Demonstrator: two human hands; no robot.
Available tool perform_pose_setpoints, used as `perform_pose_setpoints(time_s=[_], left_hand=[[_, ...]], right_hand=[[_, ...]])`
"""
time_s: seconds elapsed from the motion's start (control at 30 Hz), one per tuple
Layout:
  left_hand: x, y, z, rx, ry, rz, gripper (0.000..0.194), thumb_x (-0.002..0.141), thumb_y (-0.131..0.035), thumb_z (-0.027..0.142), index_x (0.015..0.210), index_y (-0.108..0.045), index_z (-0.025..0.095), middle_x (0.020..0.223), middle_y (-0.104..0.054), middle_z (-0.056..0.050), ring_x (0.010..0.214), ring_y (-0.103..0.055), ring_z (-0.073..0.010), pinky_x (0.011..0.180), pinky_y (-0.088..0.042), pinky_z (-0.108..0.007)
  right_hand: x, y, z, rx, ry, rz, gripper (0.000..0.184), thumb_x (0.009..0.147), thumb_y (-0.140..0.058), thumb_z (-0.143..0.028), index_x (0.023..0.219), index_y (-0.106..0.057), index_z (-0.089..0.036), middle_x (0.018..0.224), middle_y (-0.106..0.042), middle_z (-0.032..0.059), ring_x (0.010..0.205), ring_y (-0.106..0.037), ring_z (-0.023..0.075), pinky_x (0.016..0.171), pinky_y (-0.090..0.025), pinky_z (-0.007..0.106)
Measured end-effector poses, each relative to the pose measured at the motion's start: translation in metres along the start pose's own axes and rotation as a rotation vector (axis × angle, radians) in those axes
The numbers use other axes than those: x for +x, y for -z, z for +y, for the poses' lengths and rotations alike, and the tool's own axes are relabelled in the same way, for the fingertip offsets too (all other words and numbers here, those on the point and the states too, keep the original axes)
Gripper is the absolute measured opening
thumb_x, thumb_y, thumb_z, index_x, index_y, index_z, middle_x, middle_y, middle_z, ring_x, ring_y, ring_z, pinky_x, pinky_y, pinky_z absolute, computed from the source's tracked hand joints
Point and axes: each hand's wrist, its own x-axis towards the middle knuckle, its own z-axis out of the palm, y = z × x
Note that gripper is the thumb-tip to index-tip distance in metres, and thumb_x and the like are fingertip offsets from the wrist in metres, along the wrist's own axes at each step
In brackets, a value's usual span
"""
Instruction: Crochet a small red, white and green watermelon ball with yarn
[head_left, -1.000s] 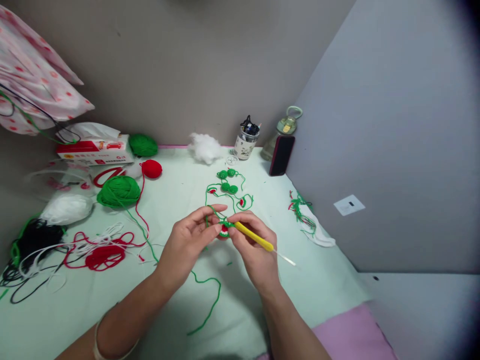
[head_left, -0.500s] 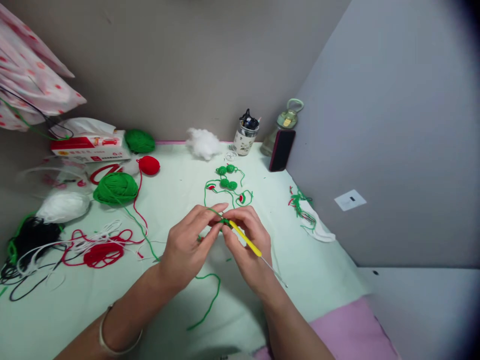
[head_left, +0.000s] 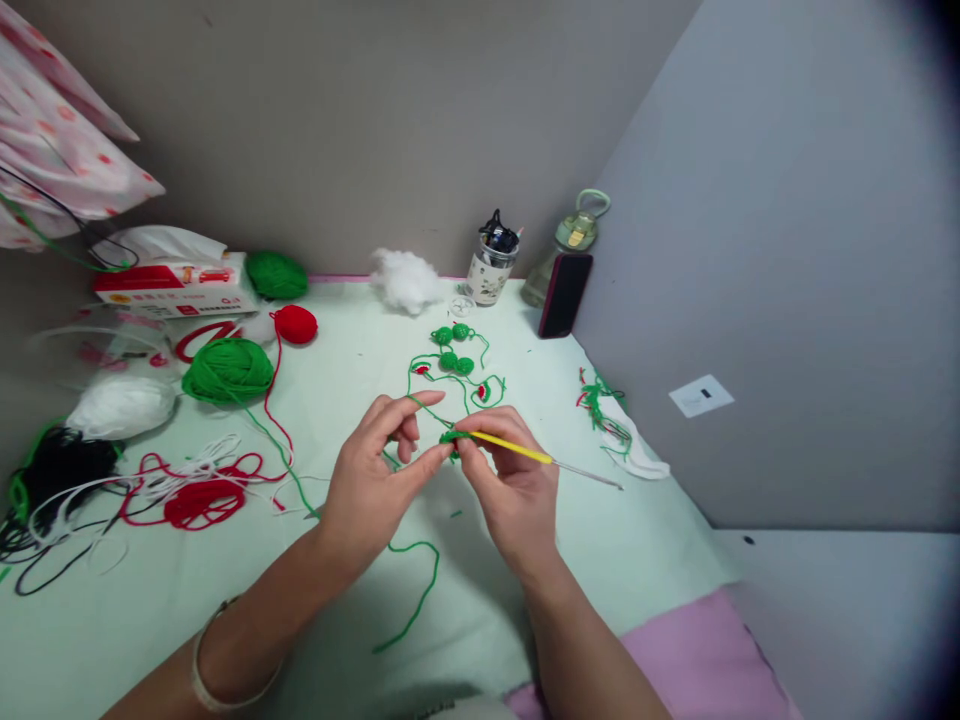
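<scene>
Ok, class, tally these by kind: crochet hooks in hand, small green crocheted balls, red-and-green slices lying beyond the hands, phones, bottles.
Crochet hook in hand: 1
Small green crocheted balls: 4
Red-and-green slices: 2
Phone: 1
Bottle: 1
Total: 9

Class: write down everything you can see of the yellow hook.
The hook has a slim, plastic-looking yellow handle and a thin, metallic-looking shaft jutting from one end. It lies aslant in the right hand, thumb and fingers around it, the shaft sloping down toward picture right. The handle's other end is at a small green piece; any tip there is hidden.
</scene>
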Motion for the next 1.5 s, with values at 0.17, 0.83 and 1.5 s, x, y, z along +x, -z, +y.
perform_pose_setpoints(time_s=[0.17, 0.83, 1.5], left_hand=[[-0.007, -0.005, -0.008, 0.266, -0.424, 0.071, 0.038, 0.092, -0.064, 0.009, 0.125, -0.074, 0.024, 0.097, -0.067, -0.004, 0.086, -0.066, -0.0168, 0.072, -0.057, -0.026], [0.007, 0.011, 0.013, -0.656, 0.428, -0.264, 0.031, 0.088, -0.074, 0.027, 0.119, -0.078, 0.026, 0.096, -0.068, -0.001, 0.082, -0.065, -0.0143, 0.073, -0.054, -0.024], [0.006, 0.008, 0.011, -0.537, 0.299, -0.207, 0.062, 0.078, -0.086, 0.018, 0.135, -0.068, 0.033, 0.088, -0.07, 0.003, 0.082, -0.064, -0.0115, 0.071, -0.051, -0.022]], right_hand=[[-0.004, -0.001, 0.001, -0.086, 0.092, -0.046, 0.023, 0.092, -0.063, -0.01, 0.101, -0.073, -0.028, 0.095, -0.068, 0.0023, 0.092, -0.063, 0.0176, 0.081, -0.054, 0.034], [-0.008, 0.006, -0.003, -0.178, 0.296, -0.141, 0.034, 0.093, -0.063, -0.006, 0.111, -0.072, -0.033, 0.103, -0.066, 0.0038, 0.093, -0.068, 0.0178, 0.079, -0.059, 0.034], [-0.004, 0.004, -0.007, -0.023, 0.163, -0.018, 0.02, 0.098, -0.064, -0.021, 0.105, -0.079, -0.032, 0.101, -0.078, 0.0049, 0.099, -0.072, 0.0227, 0.085, -0.06, 0.041]])
